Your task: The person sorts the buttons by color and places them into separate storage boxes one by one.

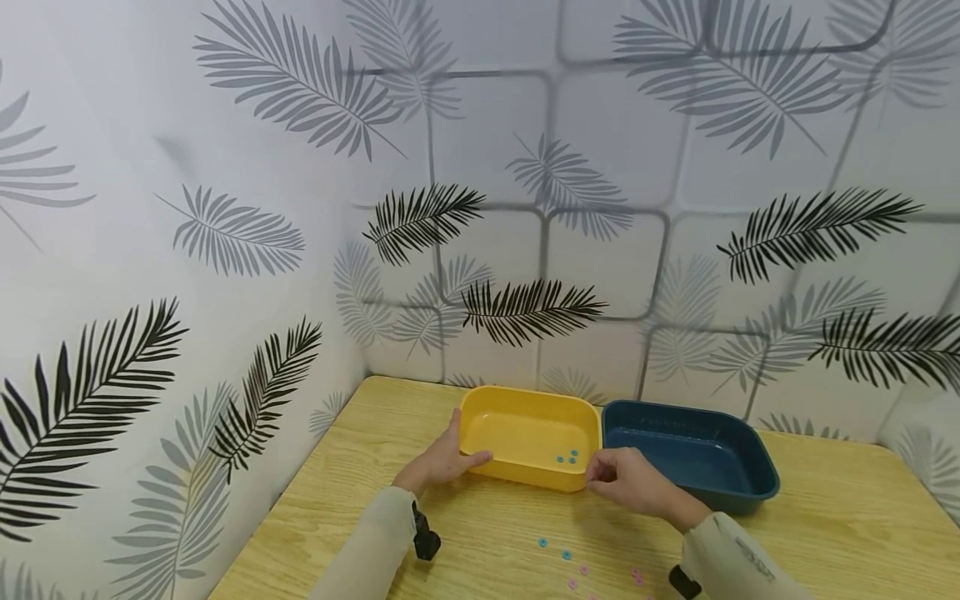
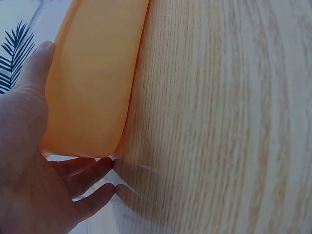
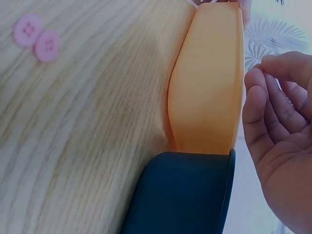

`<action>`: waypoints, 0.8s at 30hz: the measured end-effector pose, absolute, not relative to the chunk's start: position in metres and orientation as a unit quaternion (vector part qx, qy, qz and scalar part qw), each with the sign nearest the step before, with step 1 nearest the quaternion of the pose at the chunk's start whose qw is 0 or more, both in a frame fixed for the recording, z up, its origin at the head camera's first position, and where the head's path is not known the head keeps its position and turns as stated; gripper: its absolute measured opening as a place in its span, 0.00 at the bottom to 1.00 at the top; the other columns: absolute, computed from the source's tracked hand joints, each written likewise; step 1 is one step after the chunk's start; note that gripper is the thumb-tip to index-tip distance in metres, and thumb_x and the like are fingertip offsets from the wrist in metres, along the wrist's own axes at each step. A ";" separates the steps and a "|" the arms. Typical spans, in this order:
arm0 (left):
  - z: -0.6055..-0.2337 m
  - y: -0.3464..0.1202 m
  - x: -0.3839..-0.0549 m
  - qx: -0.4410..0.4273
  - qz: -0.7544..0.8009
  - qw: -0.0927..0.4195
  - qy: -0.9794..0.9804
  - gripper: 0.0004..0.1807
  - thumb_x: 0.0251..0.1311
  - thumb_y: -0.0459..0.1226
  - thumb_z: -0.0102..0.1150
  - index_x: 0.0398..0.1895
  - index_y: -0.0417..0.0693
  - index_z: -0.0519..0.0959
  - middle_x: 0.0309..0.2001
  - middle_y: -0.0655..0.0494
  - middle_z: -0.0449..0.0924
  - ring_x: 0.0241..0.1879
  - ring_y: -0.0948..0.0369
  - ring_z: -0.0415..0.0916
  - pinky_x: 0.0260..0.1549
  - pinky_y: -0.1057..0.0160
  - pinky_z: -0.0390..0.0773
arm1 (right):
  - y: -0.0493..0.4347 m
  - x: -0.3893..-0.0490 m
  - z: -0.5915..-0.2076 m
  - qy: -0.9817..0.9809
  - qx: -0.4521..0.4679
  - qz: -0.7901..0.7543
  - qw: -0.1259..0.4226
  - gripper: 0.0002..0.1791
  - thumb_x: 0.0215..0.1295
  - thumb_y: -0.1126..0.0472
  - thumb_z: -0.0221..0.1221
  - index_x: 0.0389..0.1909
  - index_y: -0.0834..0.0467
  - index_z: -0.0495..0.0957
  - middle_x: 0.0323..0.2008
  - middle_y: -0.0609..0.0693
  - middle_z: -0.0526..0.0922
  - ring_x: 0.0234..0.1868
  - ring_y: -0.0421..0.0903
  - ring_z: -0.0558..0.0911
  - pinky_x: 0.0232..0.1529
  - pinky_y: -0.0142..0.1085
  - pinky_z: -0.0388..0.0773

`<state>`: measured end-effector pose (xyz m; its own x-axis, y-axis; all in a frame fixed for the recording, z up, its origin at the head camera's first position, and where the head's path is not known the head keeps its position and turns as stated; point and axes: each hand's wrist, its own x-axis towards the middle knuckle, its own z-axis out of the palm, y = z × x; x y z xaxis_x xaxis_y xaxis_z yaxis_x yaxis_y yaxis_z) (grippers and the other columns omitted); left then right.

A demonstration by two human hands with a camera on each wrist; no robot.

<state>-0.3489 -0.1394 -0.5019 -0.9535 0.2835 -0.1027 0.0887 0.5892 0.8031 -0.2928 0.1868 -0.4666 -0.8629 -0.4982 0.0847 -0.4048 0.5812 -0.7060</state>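
Note:
A yellow plastic bin [image 1: 517,471] stands on the table with several small blue buttons [image 1: 572,460] on its floor, toward the right. My left hand [image 1: 446,454] holds its left front corner, the thumb along the front side and the other fingers at the left end wall. Above the right front corner is my right hand [image 1: 630,479], its thumb and fingertips [image 3: 253,80] drawn together. I cannot tell whether a button is between them. On the table in front lie two blue buttons [image 1: 566,555] and several pink buttons [image 3: 28,30].
A dark blue bin [image 1: 765,475] stands at the right, up against the yellow one. Both are near the back of the wooden table [image 1: 360,433], before a leaf-patterned wall [image 1: 600,367]. Another patterned wall [image 1: 247,400] runs along the left.

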 end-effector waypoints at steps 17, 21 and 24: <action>-0.501 -0.139 -0.347 0.107 0.443 0.110 0.883 0.59 0.58 0.53 0.61 0.74 0.42 0.29 0.73 0.39 0.40 0.71 0.46 0.44 0.66 0.46 0.46 | 0.180 -0.308 -0.472 0.880 -0.197 -0.430 0.052 0.02 0.62 0.64 0.61 0.34 0.59 0.80 0.30 0.48 0.80 0.30 0.44 0.76 0.30 0.33 0.76; -0.501 -0.139 -0.347 0.108 0.441 0.109 0.884 0.59 0.58 0.53 0.61 0.74 0.41 0.29 0.73 0.39 0.40 0.71 0.46 0.44 0.66 0.46 0.46 | 0.178 -0.310 -0.471 0.883 -0.193 -0.427 0.035 0.03 0.62 0.64 0.61 0.34 0.60 0.80 0.30 0.46 0.80 0.30 0.43 0.76 0.31 0.32 0.76; -0.501 -0.139 -0.348 0.106 0.440 0.109 0.885 0.59 0.58 0.53 0.61 0.74 0.42 0.29 0.73 0.39 0.41 0.71 0.46 0.45 0.66 0.46 0.47 | 0.178 -0.313 -0.470 0.885 -0.201 -0.420 0.020 0.04 0.62 0.65 0.61 0.34 0.62 0.81 0.29 0.46 0.80 0.29 0.42 0.77 0.30 0.32 0.76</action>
